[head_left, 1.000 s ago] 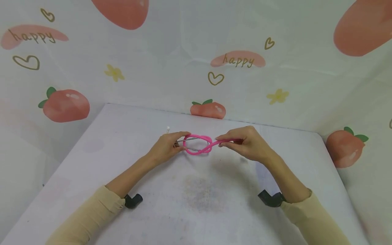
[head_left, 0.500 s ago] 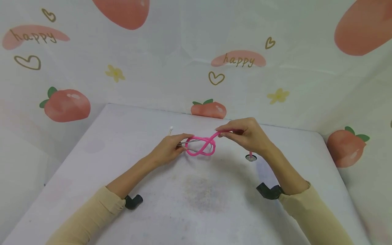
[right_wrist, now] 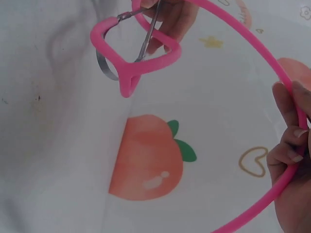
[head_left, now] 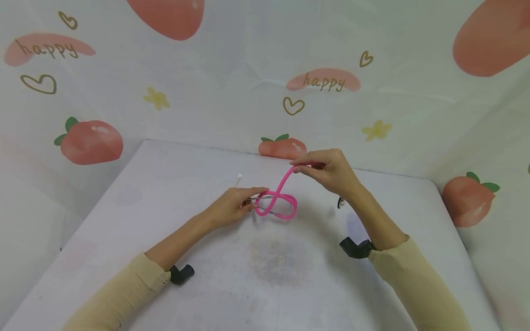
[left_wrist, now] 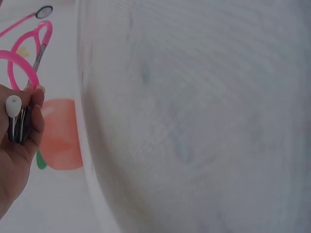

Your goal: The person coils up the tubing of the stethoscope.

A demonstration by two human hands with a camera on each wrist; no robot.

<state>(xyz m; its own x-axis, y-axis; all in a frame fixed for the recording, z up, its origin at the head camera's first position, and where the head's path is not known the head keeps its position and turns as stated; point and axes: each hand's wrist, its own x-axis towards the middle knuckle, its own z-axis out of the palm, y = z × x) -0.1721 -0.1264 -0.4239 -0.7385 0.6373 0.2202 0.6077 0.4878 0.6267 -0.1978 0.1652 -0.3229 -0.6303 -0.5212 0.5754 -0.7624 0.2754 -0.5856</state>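
A stethoscope (head_left: 283,179) with pink tubing is held above the table between both hands. My left hand (head_left: 225,208) grips its metal ear tubes (right_wrist: 149,34) near the earpieces; one white ear tip (left_wrist: 13,106) pokes out past the fingers. The tubing loops around the metal tubes and crosses over itself just right of that hand. Farther right and higher, my right hand (head_left: 332,174) pinches the tubing, which arcs through the fingers in the right wrist view. The round chest piece (head_left: 341,202) hangs below the right hand, partly hidden by the wrist.
A white table (head_left: 273,294) with faint stains lies beneath the hands. Behind it hangs a pale cloth (head_left: 232,110) printed with peaches, hearts and flowers. Black curved pieces (head_left: 357,248) sit at both wrists, by the beige sleeves (head_left: 120,294).
My right hand has risen, drawing the tubing up into a steeper line. The left hand has shifted slightly right and down with the ear tubes. The chest piece has come into sight below the right hand.
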